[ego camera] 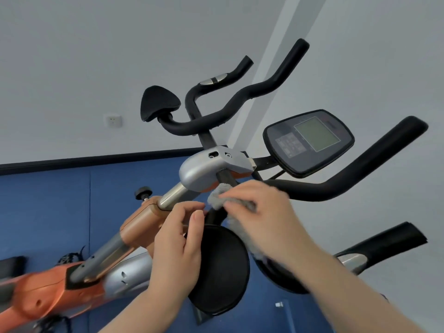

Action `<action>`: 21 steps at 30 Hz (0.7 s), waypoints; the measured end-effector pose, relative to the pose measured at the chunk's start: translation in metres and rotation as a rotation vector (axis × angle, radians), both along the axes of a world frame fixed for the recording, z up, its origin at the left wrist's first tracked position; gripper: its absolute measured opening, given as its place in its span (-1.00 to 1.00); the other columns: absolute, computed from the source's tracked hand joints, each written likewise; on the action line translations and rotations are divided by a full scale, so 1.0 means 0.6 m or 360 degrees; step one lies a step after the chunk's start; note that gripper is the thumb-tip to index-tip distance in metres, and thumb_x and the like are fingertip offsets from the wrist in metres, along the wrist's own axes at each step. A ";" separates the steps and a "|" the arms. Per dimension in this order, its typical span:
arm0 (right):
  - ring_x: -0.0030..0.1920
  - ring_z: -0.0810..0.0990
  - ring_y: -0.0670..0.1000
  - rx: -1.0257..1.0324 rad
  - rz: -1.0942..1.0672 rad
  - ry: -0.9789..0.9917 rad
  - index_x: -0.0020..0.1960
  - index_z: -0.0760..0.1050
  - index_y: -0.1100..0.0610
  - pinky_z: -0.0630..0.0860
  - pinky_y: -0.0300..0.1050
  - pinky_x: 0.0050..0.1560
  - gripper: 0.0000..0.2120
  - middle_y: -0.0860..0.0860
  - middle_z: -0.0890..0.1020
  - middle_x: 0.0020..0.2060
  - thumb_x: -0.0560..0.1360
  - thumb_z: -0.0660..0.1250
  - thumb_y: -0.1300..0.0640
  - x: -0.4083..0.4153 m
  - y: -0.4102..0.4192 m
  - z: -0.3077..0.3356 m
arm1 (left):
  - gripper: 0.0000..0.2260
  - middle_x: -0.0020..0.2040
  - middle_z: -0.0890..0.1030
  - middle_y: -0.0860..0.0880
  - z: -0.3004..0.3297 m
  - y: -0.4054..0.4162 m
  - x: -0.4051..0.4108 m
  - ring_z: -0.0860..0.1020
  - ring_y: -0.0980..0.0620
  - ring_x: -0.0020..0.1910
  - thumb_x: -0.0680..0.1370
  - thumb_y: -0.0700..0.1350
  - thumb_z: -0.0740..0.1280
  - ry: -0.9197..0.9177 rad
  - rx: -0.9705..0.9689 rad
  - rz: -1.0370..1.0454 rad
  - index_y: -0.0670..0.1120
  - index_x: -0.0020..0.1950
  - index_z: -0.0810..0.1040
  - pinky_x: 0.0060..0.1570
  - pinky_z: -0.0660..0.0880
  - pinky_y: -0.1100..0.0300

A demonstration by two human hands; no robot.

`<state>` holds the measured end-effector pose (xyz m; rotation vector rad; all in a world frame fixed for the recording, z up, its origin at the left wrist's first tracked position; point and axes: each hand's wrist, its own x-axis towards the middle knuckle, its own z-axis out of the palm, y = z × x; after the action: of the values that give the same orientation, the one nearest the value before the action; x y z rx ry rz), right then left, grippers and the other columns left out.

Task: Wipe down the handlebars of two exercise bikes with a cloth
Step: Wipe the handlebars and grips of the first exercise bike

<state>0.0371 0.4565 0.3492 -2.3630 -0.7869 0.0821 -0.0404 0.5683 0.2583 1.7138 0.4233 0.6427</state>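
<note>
Your right hand (259,207) pinches the grey cloth (217,197) around the handlebar (222,176) stem — left hand (180,239), fingers loosely curled, steadies beside it.

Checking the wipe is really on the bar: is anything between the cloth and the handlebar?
Nothing visible. The right hand presses the cloth straight onto the handlebar below the silver clamp; the left hand is beside it.
</note>
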 end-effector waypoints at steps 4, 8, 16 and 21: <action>0.01 0.52 -0.17 -0.0195 -0.0218 -0.0475 0.06 0.64 -0.01 0.44 -0.33 0.00 -0.82 -0.17 0.60 -0.02 0.54 0.29 0.13 0.045 -0.030 0.032 | -0.76 -0.13 0.61 0.20 -0.002 -0.003 0.000 0.58 0.14 -0.10 0.50 0.23 0.08 0.0000 -0.0061 0.0045 0.21 -0.06 0.50 -0.17 0.47 0.31; 0.04 0.54 -0.07 -0.0319 -0.0213 -0.0539 0.07 0.62 0.09 0.48 -0.24 -0.03 -0.81 -0.08 0.57 0.00 0.56 0.26 0.12 0.001 0.004 -0.021 | -0.77 -0.11 0.60 0.22 0.000 -0.003 0.000 0.57 0.20 -0.10 0.51 0.20 0.09 -0.0006 -0.0019 0.0018 0.20 -0.06 0.50 -0.17 0.44 0.41; -0.24 0.60 -0.26 0.0016 -0.0117 0.0189 -0.04 0.65 -0.17 0.44 -0.29 -0.20 -0.86 -0.26 0.66 -0.24 0.48 0.34 0.01 0.056 -0.033 0.065 | -0.81 -0.15 0.56 0.22 0.009 0.005 -0.001 0.54 0.20 -0.15 0.51 0.20 0.08 0.0115 0.0111 -0.0084 0.21 -0.08 0.46 -0.24 0.41 0.39; 0.10 0.54 -0.07 -0.0280 -0.0210 0.0167 0.27 0.49 0.00 0.43 -0.23 0.02 -0.70 -0.05 0.59 0.16 0.58 0.18 0.03 0.097 -0.002 0.062 | -0.81 -0.02 0.51 0.32 0.041 0.014 0.026 0.44 0.34 0.08 0.45 0.16 0.19 0.0238 0.0448 -0.0346 0.27 0.05 0.44 -0.09 0.39 0.42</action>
<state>0.0950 0.4552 0.3866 -2.5469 -0.5935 0.2261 -0.0248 0.5766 0.2828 2.0510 0.2533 0.4318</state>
